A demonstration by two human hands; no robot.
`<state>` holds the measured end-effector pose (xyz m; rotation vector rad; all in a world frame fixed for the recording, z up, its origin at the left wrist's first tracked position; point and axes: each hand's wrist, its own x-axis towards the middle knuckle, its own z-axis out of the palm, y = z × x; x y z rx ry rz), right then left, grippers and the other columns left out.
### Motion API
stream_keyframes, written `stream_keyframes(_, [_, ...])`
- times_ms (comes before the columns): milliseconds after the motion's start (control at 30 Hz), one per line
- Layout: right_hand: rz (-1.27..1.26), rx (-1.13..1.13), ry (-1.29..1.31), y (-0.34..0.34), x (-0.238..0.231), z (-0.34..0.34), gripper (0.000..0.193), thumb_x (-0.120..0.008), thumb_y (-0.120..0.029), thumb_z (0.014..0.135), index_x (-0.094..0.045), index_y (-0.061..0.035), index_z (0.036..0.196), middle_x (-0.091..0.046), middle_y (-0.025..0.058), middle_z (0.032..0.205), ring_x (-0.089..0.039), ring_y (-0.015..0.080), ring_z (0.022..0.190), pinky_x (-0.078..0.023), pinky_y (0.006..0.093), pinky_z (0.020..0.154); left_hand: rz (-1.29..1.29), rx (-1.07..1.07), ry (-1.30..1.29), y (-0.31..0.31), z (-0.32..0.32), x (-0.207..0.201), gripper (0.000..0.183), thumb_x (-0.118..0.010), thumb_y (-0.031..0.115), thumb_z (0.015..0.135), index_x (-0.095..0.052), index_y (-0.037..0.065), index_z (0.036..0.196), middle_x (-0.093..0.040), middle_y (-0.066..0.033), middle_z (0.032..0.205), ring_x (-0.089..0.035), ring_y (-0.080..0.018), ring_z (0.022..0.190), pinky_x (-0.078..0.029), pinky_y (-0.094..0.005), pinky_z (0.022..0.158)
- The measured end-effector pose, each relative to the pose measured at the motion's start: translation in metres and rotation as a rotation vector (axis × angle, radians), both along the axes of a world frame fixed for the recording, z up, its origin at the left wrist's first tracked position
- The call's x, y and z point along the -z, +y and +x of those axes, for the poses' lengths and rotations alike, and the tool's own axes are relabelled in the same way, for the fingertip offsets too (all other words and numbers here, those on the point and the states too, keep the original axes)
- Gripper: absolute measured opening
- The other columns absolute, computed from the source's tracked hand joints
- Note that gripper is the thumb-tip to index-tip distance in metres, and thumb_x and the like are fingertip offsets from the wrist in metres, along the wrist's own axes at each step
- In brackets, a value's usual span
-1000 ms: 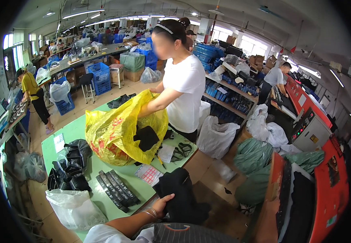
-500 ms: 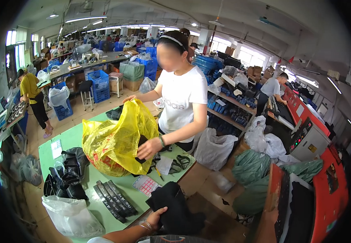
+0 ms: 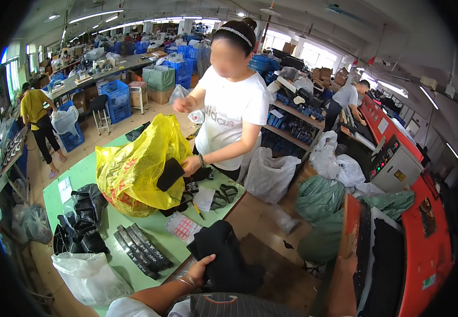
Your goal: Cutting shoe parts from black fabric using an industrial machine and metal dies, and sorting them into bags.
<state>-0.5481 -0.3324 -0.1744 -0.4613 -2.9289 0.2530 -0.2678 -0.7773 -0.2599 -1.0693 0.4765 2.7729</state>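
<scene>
At the near edge of the green desk (image 3: 89, 174), the left hand (image 3: 201, 269) rests with its fingers curled loosely against a black bundle of cloth (image 3: 223, 259) that hangs over that edge; a bracelet sits on the wrist. Whether the fingers actually clamp the cloth cannot be told. The right hand is out of sight, so its state cannot be told. Just left of the bundle lies a pink grid card (image 3: 182, 227), and beyond that a row of long black strips (image 3: 141, 251) lies along the near edge. Across the desk a co-worker in a white shirt (image 3: 234, 113) holds up a yellow plastic bag (image 3: 136, 169) with one raised hand and grips a black piece (image 3: 169, 174) against it with the other. Black straps (image 3: 81, 222) lie piled toward the left edge, with a white bag (image 3: 89, 274) at the near left corner.
</scene>
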Motion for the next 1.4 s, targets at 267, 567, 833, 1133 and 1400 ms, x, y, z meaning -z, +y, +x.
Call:
stream_keyframes(267, [0.009, -0.001, 0.006, 0.004, -0.005, -0.011, 0.072, -0.074, -0.019, 0.073, -0.044, 0.0059, 0.132, -0.055, 0.0254, 0.123, -0.055, 0.0393, 0.113, -0.046, 0.0443, 0.096, -0.119, -0.009, 0.247, -0.046, -0.052, -0.030, 0.051, -0.064, 0.032, 0.088, -0.054, 0.000, 0.125, -0.063, -0.0154, 0.121, -0.062, -0.0280, 0.109, -0.046, -0.0407, 0.100])
stream_keyframes(567, [0.011, 0.081, -0.082, -0.007, -0.011, -0.013, 0.072, -0.076, -0.023, 0.077, -0.042, 0.0011, 0.136, -0.051, 0.0204, 0.131, -0.052, 0.0352, 0.120, -0.044, 0.0420, 0.101, -0.255, -0.248, 0.456, -0.190, -0.137, -0.089, 0.053, -0.065, 0.037, 0.084, -0.056, 0.001, 0.123, -0.066, -0.0154, 0.112, -0.066, -0.0304, 0.098, -0.051, -0.0431, 0.093])
stream_keyframes(833, [0.037, 0.021, 0.002, -0.003, 0.003, -0.022, 0.071, -0.075, -0.019, 0.073, -0.044, 0.0062, 0.132, -0.053, 0.0256, 0.124, -0.052, 0.0406, 0.116, -0.045, 0.0454, 0.096, -0.193, -0.479, 0.479, -0.304, -0.185, -0.041, 0.047, -0.062, 0.044, 0.086, -0.064, 0.005, 0.112, -0.068, -0.0114, 0.107, -0.066, -0.0293, 0.096, -0.050, -0.0444, 0.093])
stream_keyframes(1133, [0.009, 0.013, 0.036, 0.000, 0.005, -0.035, 0.069, -0.078, -0.016, 0.070, -0.046, 0.0030, 0.129, -0.055, 0.0227, 0.119, -0.053, 0.0402, 0.113, -0.044, 0.0453, 0.096, -0.423, -0.950, 0.091, -0.400, -0.162, 0.013, 0.047, -0.067, 0.038, 0.084, -0.063, 0.002, 0.114, -0.065, -0.0106, 0.116, -0.063, -0.0280, 0.101, -0.048, -0.0418, 0.093])
stream_keyframes(1400, [0.067, -0.006, 0.008, -0.018, 0.002, -0.048, 0.064, -0.075, -0.019, 0.072, -0.046, 0.0024, 0.126, -0.055, 0.0211, 0.117, -0.053, 0.0390, 0.112, -0.046, 0.0450, 0.094, -0.755, -0.901, -0.140, -0.438, -0.067, 0.042, 0.048, -0.068, 0.034, 0.084, -0.061, 0.000, 0.117, -0.064, -0.0109, 0.117, -0.061, -0.0268, 0.102, -0.047, -0.0397, 0.093])
